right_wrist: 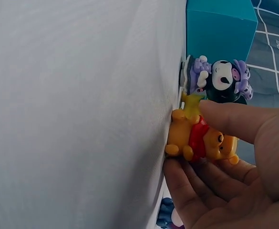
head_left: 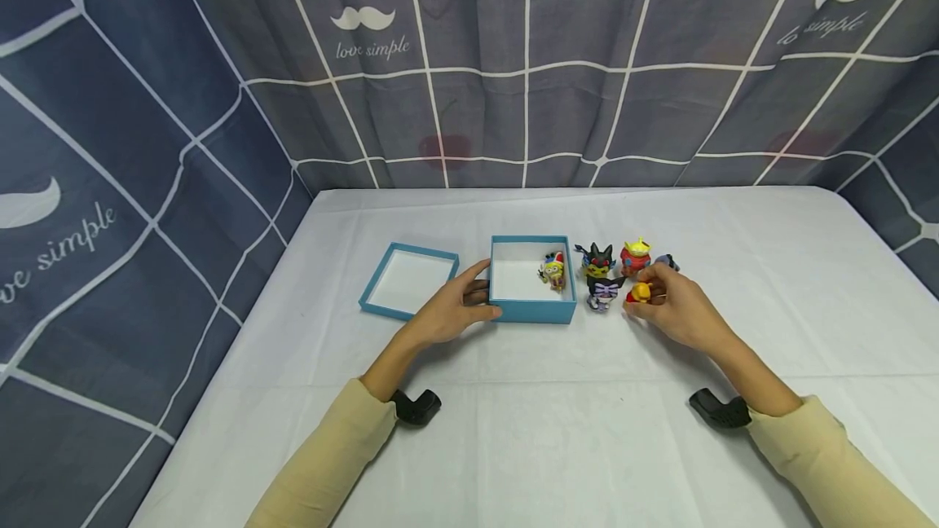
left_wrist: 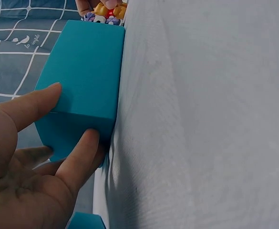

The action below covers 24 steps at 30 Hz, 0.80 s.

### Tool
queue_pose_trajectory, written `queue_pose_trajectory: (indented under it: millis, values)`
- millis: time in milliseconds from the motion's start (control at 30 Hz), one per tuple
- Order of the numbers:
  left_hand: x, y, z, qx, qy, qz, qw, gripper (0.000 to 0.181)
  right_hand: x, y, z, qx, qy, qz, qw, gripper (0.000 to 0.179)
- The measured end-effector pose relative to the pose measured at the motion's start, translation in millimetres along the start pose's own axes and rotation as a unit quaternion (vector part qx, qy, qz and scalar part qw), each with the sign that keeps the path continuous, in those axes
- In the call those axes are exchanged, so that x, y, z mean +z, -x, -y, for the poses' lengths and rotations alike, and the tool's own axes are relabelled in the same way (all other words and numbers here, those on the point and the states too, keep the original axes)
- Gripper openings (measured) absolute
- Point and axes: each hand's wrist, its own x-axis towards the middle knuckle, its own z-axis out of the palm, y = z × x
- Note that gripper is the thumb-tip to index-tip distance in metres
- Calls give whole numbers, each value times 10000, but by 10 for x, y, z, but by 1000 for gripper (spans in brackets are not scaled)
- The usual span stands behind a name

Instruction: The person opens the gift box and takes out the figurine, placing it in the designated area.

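Observation:
My left hand (head_left: 456, 306) rests against the left front corner of an upright teal box (head_left: 532, 313), thumb on the front face and other fingers on the left side. Inside the uncovered box, a small yellow figurine with a red and blue top (head_left: 553, 272) lies near the right wall. To the right of the box, my right hand (head_left: 678, 310) pinches a Winnie the Pooh figurine (right_wrist: 206, 138) between thumb and fingers. Just left of it stands a black, white and purple Kuromi figurine (right_wrist: 220, 76). The fingers partly hide the Pooh in the head view.
The teal-edged lid (head_left: 408, 279) lies left of the box, white inside up. Behind the Kuromi are a black-and-yellow figurine (head_left: 598, 261) and a yellow-headed one in red (head_left: 635, 257). A blue-grey figurine (head_left: 668, 261) is partly hidden behind my right hand. A gray checked curtain (head_left: 477, 121) borders the white table.

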Motion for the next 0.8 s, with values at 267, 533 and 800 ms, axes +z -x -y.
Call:
queue_pose_trajectory:
  millis: [267,533,800]
  values:
    - [1,5,-11,-13,58,22,10000,85,-28,46,66,117,-244,6,9996,39]
    - [-3,9,4,6,139,51,9999,86,-56,78,117,16,-427,-526,9977,33]
    - [-3,3,-3,-1,104,38,9999,85,-58,72,278,-162,-165,-1293,9913,30]
